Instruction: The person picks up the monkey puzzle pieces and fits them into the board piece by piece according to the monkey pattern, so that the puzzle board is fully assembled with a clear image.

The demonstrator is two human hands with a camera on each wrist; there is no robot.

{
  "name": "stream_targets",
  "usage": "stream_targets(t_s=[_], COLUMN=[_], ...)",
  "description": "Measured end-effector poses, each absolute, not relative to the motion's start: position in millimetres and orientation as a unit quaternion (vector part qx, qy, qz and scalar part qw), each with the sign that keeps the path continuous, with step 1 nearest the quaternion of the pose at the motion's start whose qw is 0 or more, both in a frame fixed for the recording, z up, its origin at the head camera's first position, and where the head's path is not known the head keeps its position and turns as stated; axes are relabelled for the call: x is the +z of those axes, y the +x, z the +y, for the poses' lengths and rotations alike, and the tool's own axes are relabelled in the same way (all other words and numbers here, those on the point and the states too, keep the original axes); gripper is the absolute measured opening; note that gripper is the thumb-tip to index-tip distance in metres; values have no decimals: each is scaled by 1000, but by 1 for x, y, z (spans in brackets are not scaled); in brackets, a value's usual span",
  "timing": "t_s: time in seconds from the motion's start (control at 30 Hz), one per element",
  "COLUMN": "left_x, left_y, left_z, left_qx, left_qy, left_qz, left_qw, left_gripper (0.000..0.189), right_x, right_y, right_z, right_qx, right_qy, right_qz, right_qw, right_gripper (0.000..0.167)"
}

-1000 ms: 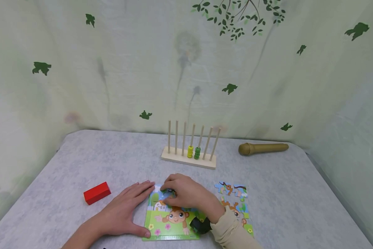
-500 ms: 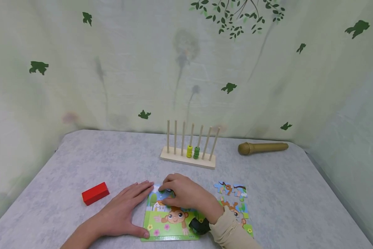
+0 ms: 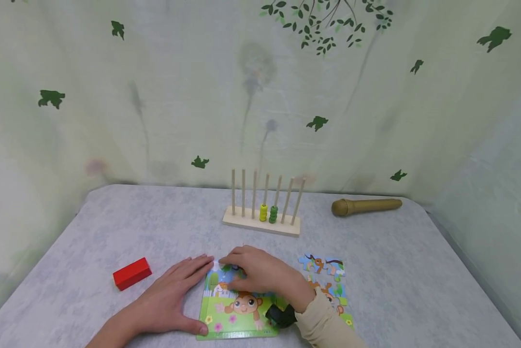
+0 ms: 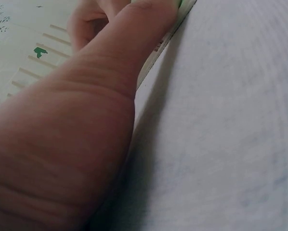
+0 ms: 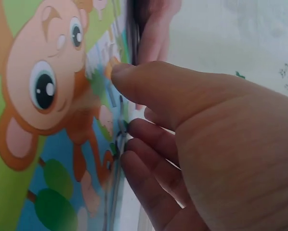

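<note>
A jigsaw puzzle board [image 3: 243,326] with a cartoon monkey on green and blue lies near the table's front. My left hand [image 3: 166,297] rests along its left edge, fingers fairly straight, thumb at the lower left corner. My right hand [image 3: 262,273] is over the upper part, thumb and curled fingers on either side of a puzzle piece that is mostly hidden. In the right wrist view, the thumb and fingertips of the right hand [image 5: 182,115] touch the puzzle, and piece edges stand slightly raised between them. Joined puzzle pieces [image 3: 330,266] lie just right of the board.
Behind the board stands a wooden peg rack [image 3: 260,224] with yellow beads [image 3: 263,213] and green beads [image 3: 273,214]. A red block [image 3: 132,274] lies left of my left hand. A brown toy microphone [image 3: 367,206] lies at the back right. A leaf-patterned curtain [image 3: 178,96] hangs behind.
The view has shifted slightly. Both hands keep nearly the same places on the puzzle board; the right fingers have moved only a little.
</note>
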State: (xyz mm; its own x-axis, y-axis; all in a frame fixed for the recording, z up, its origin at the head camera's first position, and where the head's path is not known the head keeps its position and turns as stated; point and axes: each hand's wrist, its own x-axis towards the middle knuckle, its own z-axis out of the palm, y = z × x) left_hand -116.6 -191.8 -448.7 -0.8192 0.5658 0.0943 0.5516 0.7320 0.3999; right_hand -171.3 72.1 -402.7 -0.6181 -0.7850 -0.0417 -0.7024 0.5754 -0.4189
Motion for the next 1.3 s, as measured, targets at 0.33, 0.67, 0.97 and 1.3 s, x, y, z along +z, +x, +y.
stream_targets(t_s=[0.33, 0.67, 0.97, 1.3], left_x=[-448, -446, -449, -448], left_y=[-116, -116, -117, -116], left_z=[-191, -192, -190, -190], left_qx=[210, 215, 216, 214], left_qy=[295, 291, 294, 285], left_qz=[932, 932, 930, 933], left_qw=[23, 35, 38, 47], left_gripper=[118, 118, 118, 119], right_x=[-389, -373, -372, -371], right_y=[-169, -170, -172, -169], right_z=[84, 95, 103, 126], right_qx=[-225, -239, -258, -248], right_qy=[-411, -415, -413, -390], right_qz=[873, 871, 866, 880], right_qw=[136, 113, 109, 111], right_gripper=[49, 54, 50, 47])
